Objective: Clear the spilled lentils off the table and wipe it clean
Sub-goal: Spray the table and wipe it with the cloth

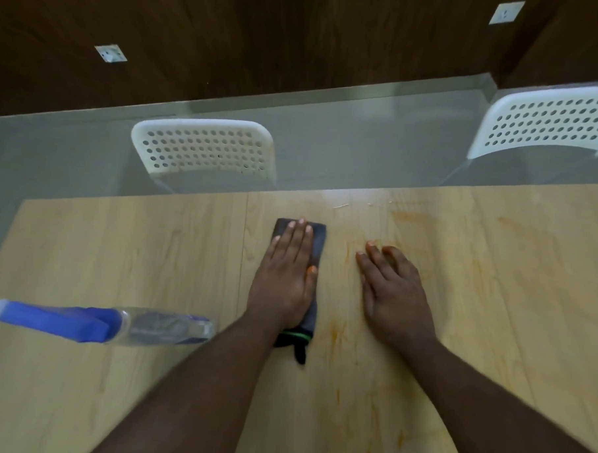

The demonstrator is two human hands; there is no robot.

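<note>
A folded dark grey cloth (319,242) with a green stripe at its near end lies on the light wooden table (118,252). My left hand (285,273) presses flat on top of it, fingers together and pointing away from me. My right hand (390,292) rests flat on the bare table just right of the cloth, fingers slightly spread, holding nothing. Faint orange smears (407,217) mark the wood around and to the right of my hands. No lentils are visible.
A clear spray bottle (163,326) with a blue trigger head lies on its side at the left. Two white perforated chairs (205,147) (552,121) stand beyond the table's far edge. A dark wood-panelled wall is behind them.
</note>
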